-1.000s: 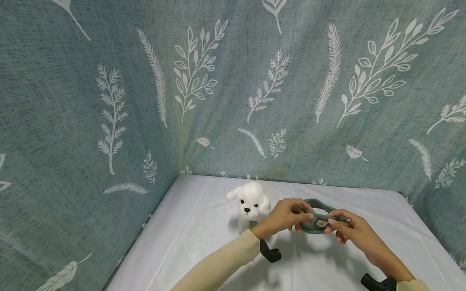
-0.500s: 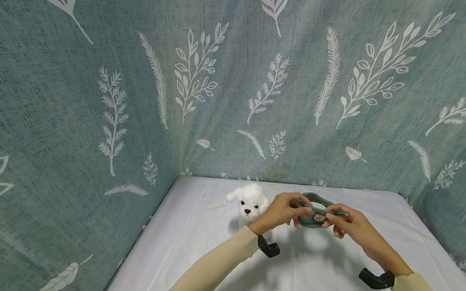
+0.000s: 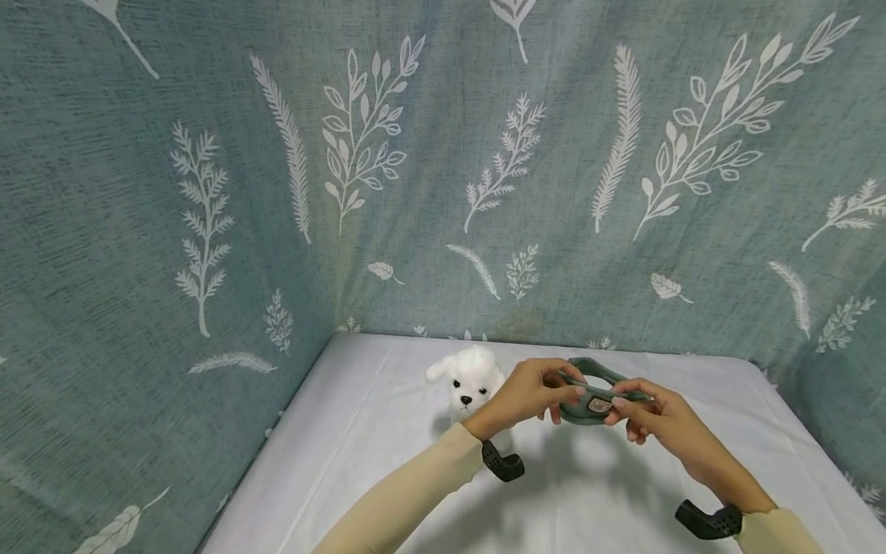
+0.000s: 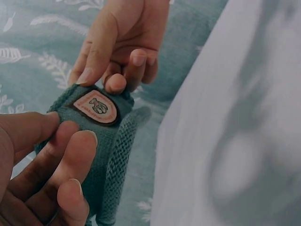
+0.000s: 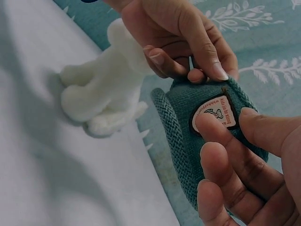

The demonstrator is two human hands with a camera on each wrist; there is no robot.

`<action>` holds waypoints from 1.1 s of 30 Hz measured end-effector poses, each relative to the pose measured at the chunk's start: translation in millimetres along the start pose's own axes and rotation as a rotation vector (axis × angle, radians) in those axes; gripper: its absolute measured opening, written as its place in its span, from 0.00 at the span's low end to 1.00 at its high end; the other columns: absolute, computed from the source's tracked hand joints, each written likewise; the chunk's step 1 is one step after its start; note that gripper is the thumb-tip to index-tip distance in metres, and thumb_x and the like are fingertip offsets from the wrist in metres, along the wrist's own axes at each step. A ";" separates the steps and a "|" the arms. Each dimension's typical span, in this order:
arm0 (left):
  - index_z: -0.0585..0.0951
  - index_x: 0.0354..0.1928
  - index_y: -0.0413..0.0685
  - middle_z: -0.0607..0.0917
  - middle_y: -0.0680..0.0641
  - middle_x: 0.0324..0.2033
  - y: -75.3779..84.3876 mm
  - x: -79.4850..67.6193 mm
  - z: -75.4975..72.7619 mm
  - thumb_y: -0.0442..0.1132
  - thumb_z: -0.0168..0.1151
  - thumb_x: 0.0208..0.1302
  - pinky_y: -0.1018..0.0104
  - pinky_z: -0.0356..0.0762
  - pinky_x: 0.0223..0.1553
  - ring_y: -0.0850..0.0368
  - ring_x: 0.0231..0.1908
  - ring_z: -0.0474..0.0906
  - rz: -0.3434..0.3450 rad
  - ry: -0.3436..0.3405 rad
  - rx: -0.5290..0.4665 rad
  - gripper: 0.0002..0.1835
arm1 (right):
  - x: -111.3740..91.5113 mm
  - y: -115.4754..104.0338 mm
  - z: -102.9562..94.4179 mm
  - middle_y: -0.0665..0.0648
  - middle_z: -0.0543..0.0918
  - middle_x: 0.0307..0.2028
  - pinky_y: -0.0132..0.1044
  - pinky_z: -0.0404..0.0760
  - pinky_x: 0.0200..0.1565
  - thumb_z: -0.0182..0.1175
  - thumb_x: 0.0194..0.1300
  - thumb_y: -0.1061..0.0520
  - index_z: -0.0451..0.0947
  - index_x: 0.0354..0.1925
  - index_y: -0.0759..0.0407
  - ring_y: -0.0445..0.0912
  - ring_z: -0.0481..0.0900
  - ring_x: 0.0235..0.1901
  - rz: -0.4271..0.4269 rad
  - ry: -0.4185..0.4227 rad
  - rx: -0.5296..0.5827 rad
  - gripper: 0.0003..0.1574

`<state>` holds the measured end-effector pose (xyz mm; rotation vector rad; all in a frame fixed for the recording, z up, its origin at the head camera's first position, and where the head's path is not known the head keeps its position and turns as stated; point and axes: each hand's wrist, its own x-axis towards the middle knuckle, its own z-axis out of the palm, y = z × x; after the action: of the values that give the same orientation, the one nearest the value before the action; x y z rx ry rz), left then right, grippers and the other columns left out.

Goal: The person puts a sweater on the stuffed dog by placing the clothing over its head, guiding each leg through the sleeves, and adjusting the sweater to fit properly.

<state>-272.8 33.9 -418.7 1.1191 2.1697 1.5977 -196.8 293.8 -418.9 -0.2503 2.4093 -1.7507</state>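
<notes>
A small green knitted garment [image 3: 580, 414] with rolled edges is held up above the white table, stretched between both hands. On its front is a patch [image 4: 96, 107] with a dark border and a small printed figure. My left hand [image 3: 527, 394] pinches the garment's left side between thumb and fingers. Opposite, my right hand [image 3: 654, 422] pinches the other side, near the patch. Between the hands the knit gapes into a loop. A white plush dog [image 3: 471, 381] stands on the table behind my left wrist, which hides its lower body.
The table [image 3: 360, 462] is covered with a white cloth. Teal curtains [image 3: 429, 192] with white leaf prints rise along its back and sides. Each wrist wears a black camera mount [image 3: 504, 462].
Both hands and the garment have shifted slightly left and up in the head view. Their grip looks the same, and the dog has stayed put.
</notes>
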 end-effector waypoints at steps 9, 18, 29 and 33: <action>0.85 0.50 0.61 0.89 0.50 0.30 8.4 2.5 -7.9 0.45 0.65 0.73 0.66 0.75 0.18 0.51 0.19 0.82 0.015 0.006 0.015 0.07 | 5.0 -6.9 -1.4 0.61 0.89 0.41 0.41 0.80 0.33 0.58 0.78 0.45 0.70 0.63 0.61 0.49 0.79 0.28 -0.034 0.012 -0.022 0.27; 0.85 0.50 0.62 0.89 0.51 0.32 14.4 -1.4 -15.5 0.46 0.65 0.73 0.65 0.73 0.17 0.50 0.19 0.82 0.003 0.024 0.017 0.07 | 8.3 -16.9 2.1 0.62 0.88 0.42 0.41 0.80 0.34 0.59 0.77 0.45 0.69 0.64 0.61 0.51 0.80 0.29 -0.030 0.009 -0.030 0.29; 0.85 0.50 0.63 0.89 0.51 0.31 20.8 -7.8 -28.8 0.47 0.66 0.72 0.66 0.72 0.17 0.41 0.22 0.83 0.012 0.066 0.013 0.07 | 19.8 -26.7 9.1 0.63 0.88 0.42 0.41 0.80 0.34 0.59 0.77 0.44 0.70 0.63 0.61 0.50 0.80 0.29 -0.060 -0.006 -0.021 0.28; 0.85 0.50 0.63 0.89 0.51 0.32 22.6 -9.7 -32.4 0.47 0.66 0.72 0.66 0.73 0.18 0.43 0.21 0.82 0.006 0.073 0.008 0.08 | 20.0 -32.5 11.0 0.63 0.88 0.42 0.41 0.81 0.34 0.58 0.78 0.46 0.70 0.63 0.63 0.51 0.80 0.29 -0.080 -0.020 -0.010 0.27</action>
<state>-275.0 6.5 -388.6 1.0872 2.2226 1.6587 -212.4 269.3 -391.8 -0.3681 2.4259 -1.7607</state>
